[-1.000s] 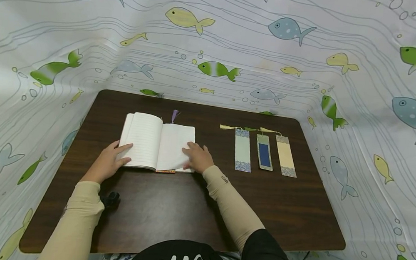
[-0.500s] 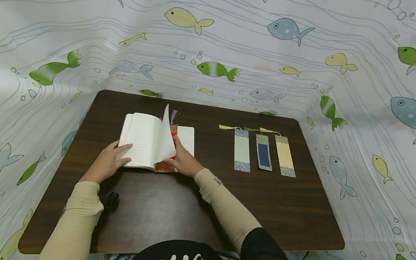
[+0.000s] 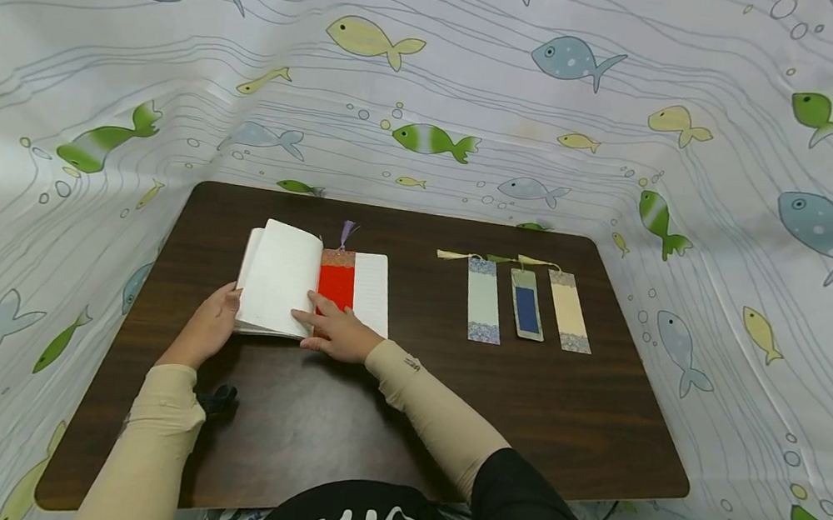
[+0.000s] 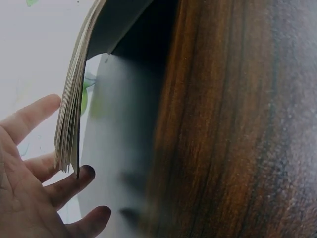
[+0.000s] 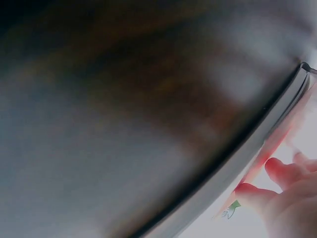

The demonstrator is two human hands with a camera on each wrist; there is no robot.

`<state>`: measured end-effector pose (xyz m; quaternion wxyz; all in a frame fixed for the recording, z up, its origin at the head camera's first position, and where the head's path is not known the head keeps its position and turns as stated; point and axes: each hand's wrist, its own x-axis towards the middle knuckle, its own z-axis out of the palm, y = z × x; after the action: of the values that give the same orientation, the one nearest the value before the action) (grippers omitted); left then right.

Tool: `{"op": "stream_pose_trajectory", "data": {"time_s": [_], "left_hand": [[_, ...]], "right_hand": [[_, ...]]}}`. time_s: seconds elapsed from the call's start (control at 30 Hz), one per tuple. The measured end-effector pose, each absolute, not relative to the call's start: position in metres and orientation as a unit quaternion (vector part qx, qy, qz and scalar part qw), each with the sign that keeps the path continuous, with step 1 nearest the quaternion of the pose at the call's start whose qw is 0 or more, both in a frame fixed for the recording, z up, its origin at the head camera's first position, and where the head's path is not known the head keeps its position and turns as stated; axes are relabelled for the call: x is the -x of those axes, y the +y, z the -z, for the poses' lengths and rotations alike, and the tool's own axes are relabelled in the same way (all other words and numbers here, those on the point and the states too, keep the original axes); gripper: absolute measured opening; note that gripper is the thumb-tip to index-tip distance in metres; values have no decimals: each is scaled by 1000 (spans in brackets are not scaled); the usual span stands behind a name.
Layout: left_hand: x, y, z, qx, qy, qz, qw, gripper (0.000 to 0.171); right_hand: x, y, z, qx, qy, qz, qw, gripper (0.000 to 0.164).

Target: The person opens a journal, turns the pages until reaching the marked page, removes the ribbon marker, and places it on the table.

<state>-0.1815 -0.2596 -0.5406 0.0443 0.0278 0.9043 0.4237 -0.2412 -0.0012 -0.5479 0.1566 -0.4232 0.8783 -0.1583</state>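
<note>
In the head view an open notebook (image 3: pixel 281 276) lies left of the table's middle, its left side a thick stack of pages. A red bookmark (image 3: pixel 337 279) with brown patterned ends and a purple tassel lies on the right page (image 3: pixel 373 289) along the fold. My left hand (image 3: pixel 211 326) holds the left edge of the notebook; the left wrist view shows its fingers on both sides of the raised page stack (image 4: pixel 72 114). My right hand (image 3: pixel 337 332) spreads its fingers over the lower bookmark and the fold, with fingertips on the left page. Its thumb (image 5: pixel 255 196) is near the notebook's front edge.
Three tasselled bookmarks lie in a row at the right: a pale green one (image 3: pixel 484 300), a green one with a blue panel (image 3: pixel 527 306) and a cream one (image 3: pixel 569 312). A small black object (image 3: pixel 221 398) is by the left wrist. Fish-print cloth (image 3: pixel 420 68) surrounds the table (image 3: pixel 596 428).
The right hand has moved left, turning a page over to the left side and uncovering the red bookmark. The left hand's fingers have shifted from on top of the page to its edge.
</note>
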Motion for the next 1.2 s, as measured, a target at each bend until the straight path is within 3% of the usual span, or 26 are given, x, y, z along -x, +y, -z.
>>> {"op": "stream_pose_trajectory", "data": {"time_s": [0.37, 0.53, 0.8, 1.2], "left_hand": [[187, -258, 550, -51, 937, -344, 28, 76], [189, -258, 552, -51, 933, -357, 19, 81], [187, -259, 552, -46, 933, -356, 24, 88], [185, -255, 549, -52, 941, -334, 25, 73]], "right_hand": [[245, 4, 545, 405, 890, 155, 139, 56], [254, 18, 545, 350, 924, 97, 117, 64], [264, 51, 551, 273, 948, 56, 156, 77], [266, 62, 546, 222, 965, 51, 127, 73]]}}
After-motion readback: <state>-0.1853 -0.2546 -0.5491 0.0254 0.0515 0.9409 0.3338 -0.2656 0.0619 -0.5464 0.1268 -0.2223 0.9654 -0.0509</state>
